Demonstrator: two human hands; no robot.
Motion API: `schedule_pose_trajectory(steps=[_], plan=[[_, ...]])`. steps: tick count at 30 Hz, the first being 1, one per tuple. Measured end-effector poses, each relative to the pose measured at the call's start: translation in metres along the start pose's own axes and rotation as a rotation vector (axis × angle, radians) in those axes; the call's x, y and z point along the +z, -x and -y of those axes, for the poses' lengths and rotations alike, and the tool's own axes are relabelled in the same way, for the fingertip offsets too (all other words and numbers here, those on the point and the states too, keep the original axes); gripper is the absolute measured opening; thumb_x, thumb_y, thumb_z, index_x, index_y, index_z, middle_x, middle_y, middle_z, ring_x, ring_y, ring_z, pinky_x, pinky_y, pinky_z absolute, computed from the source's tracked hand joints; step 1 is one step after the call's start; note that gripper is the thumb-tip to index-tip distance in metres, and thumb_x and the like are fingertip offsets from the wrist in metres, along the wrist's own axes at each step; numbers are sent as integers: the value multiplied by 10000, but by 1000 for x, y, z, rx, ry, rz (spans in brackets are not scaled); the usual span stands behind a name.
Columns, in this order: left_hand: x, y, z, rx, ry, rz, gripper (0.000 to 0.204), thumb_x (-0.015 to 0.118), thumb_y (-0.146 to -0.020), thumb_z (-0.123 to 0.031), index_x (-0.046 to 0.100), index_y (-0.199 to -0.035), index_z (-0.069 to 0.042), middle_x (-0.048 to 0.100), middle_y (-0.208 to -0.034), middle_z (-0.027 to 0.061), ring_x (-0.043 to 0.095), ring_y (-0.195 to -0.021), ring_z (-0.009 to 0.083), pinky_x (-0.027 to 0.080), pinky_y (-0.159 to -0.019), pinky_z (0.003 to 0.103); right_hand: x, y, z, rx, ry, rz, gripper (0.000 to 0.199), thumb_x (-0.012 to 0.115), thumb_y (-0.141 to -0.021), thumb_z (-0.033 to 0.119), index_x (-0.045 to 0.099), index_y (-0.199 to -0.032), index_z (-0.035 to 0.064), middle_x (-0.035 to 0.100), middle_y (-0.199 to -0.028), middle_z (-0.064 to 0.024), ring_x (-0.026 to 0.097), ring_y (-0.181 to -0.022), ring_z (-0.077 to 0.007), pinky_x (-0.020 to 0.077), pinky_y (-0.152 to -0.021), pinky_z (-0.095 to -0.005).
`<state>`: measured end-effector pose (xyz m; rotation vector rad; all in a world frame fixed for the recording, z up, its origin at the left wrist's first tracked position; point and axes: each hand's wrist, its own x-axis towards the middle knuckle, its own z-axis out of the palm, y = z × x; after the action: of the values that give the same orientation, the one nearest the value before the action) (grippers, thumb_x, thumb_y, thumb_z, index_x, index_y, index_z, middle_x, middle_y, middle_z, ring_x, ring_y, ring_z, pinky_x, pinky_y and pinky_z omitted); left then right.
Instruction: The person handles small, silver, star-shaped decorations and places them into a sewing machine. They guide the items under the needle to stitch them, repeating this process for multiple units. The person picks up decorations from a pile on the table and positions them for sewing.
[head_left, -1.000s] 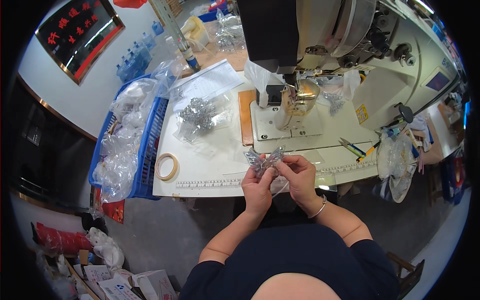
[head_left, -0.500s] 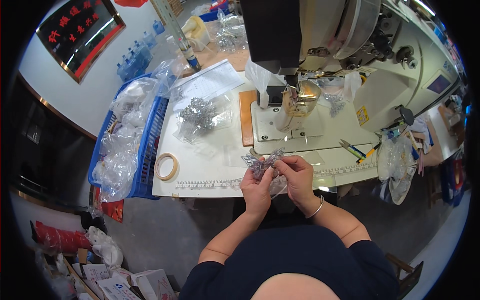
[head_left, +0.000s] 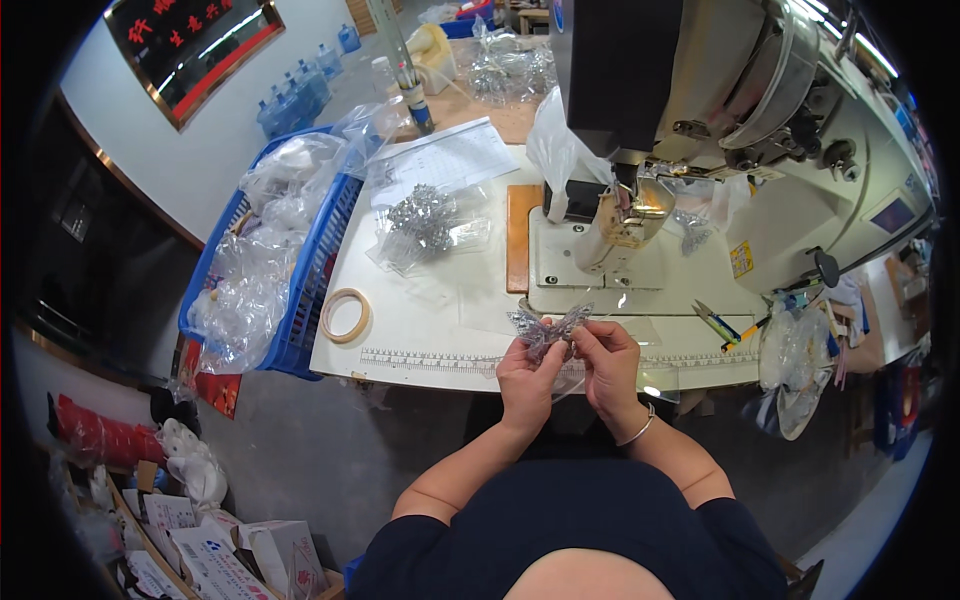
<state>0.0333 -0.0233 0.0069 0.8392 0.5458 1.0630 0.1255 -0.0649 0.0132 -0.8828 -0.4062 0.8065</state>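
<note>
A glittery silver butterfly-shaped ornament (head_left: 549, 329) is held between my two hands above the front edge of the white sewing table (head_left: 420, 320). My left hand (head_left: 528, 380) pinches its left and lower part, thumb pointing up. With thumb and forefinger, my right hand (head_left: 609, 362) grips its right side. A thin pale strand hangs down between the hands. Just beyond them stands the sewing machine's post (head_left: 618, 240), with the needle area above it. A heap of similar silver ornaments (head_left: 422, 220) lies on clear plastic bags to the left.
A blue basket (head_left: 322, 245) full of plastic-wrapped items stands at the left. On the table are a tape roll (head_left: 346, 316), a ruler strip (head_left: 430, 358), paper sheets (head_left: 445, 160) and thread snips (head_left: 716, 322). A plastic bag (head_left: 790, 345) hangs at the right edge.
The view has shifted, so the table and machine sit farther right in the picture. Both hands keep their hold on the ornament, with only slight finger movement.
</note>
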Motion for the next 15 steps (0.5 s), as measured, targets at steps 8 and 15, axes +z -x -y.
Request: schedule_pose_trajectory(steps=[8,15], plan=[[-7,-3,-6,244,-352,-4,269,600,-801,63,567,-1066,33,626,-942,90,608,-830,136,506,-740,258,-4,-1,1,74,63,43,224,656,-801,-3,575,-1008,-17,626,-908,-76,573,-780,-103,473,-707,-224],[-5,-37,-64,1409,-1158,201,285,706,-630,32,672,-892,-77,662,-947,67,569,-870,226,480,-716,291,4,18,30,392,-312,585,648,549,-882,423,350,-1327,-3,428,-1311,-99,414,-1211,-192,342,-1009,-378]])
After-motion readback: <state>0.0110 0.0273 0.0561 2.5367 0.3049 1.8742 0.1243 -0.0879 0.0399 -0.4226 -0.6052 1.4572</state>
